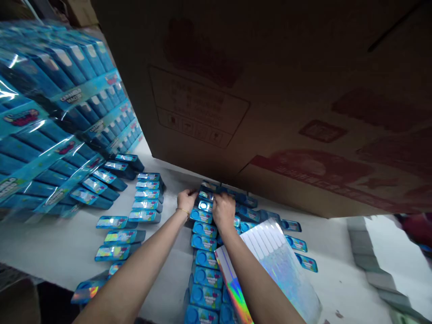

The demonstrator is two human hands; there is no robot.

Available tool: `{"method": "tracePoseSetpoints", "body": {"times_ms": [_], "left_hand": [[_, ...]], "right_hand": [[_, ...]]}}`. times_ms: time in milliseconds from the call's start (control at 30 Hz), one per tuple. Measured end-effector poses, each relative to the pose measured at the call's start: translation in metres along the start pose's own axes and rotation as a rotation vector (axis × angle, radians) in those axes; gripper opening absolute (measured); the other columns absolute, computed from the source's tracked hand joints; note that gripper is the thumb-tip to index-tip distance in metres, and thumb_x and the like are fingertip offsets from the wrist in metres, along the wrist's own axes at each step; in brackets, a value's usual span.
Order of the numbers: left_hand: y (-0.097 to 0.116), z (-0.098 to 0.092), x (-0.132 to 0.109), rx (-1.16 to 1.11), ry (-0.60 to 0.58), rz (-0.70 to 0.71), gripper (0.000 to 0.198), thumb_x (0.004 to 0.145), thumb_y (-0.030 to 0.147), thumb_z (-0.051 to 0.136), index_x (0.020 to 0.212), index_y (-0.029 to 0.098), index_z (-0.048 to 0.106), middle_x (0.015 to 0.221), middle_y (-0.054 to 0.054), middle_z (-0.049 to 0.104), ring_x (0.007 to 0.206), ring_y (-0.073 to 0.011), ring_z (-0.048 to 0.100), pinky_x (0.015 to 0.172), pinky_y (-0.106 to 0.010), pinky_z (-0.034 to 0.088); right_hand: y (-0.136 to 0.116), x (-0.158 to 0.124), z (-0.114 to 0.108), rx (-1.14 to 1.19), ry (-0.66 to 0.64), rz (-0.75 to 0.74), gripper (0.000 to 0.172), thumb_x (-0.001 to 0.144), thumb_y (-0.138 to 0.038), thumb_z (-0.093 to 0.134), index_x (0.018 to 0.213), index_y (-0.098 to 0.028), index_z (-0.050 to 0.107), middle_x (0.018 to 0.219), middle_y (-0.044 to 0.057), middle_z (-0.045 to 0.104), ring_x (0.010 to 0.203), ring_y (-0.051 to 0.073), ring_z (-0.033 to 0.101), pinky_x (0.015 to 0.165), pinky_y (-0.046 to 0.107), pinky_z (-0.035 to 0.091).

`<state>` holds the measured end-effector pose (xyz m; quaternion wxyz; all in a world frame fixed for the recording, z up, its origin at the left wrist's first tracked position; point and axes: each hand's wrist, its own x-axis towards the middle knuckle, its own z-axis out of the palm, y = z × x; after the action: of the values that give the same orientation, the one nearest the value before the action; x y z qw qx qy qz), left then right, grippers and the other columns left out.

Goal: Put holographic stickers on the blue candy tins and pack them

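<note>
At the far end of a long row of small blue boxes (204, 261), my left hand (186, 201) reaches in from the left with its fingers bent together. My right hand (224, 210) is curled over the same end of the row from the other side. Between my fingertips lies a blue box with a shiny top (206, 196); whether a thin label is pinched there is too small to tell. Under my right forearm rests a stack of shiny rainbow sticker sheets (270, 247) with white strips, partly covering the second row.
A big brown carton (236, 112) stands right behind the rows. Wrapped stacks of blue boxes (67, 121) rise at the left. Blue boxes with shiny labels (147, 193) stand in a column, others (116, 236) lie nearer. A few more boxes (297, 243) sit at the right.
</note>
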<state>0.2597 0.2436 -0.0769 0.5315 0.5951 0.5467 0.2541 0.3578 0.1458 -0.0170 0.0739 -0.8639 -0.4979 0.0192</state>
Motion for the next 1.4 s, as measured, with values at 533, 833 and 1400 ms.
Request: {"method": "tracePoseSetpoints", "body": {"times_ms": [533,833,1400], "left_hand": [[0.019,-0.045,-0.17,0.084,-0.366,-0.043,0.044,0.075,0.043,0.045,0.11,0.018,0.05,0.081,-0.003,0.063,0.069,-0.017,0.058,0.062,-0.028,0.047],[0.014,0.015,-0.24,-0.095,-0.264,-0.077,0.064,0.062,0.035,0.061,0.118,0.016,0.039,0.079,0.0,0.053,0.068,-0.0132,0.055,0.066,-0.028,0.046],[0.067,0.032,-0.297,-0.318,-0.377,-0.237,0.068,0.064,0.044,0.063,0.123,0.023,0.036,0.112,-0.009,0.05,0.097,-0.0169,0.051,0.081,-0.03,0.039]], "right_hand": [[0.204,-0.111,-0.053,0.278,0.154,0.278,0.036,0.08,-0.035,0.04,0.1,-0.013,0.059,0.094,0.012,0.057,0.089,0.023,0.051,0.078,0.036,0.038],[0.217,-0.138,-0.077,1.168,-0.049,0.445,0.04,0.057,-0.031,0.065,0.093,-0.018,0.055,0.065,-0.002,0.057,0.063,0.016,0.054,0.064,0.031,0.043],[0.22,-0.228,-0.165,1.868,0.115,0.399,0.05,0.056,-0.023,0.073,0.103,-0.026,0.054,0.084,-0.002,0.063,0.071,0.01,0.058,0.063,0.02,0.047]]}}
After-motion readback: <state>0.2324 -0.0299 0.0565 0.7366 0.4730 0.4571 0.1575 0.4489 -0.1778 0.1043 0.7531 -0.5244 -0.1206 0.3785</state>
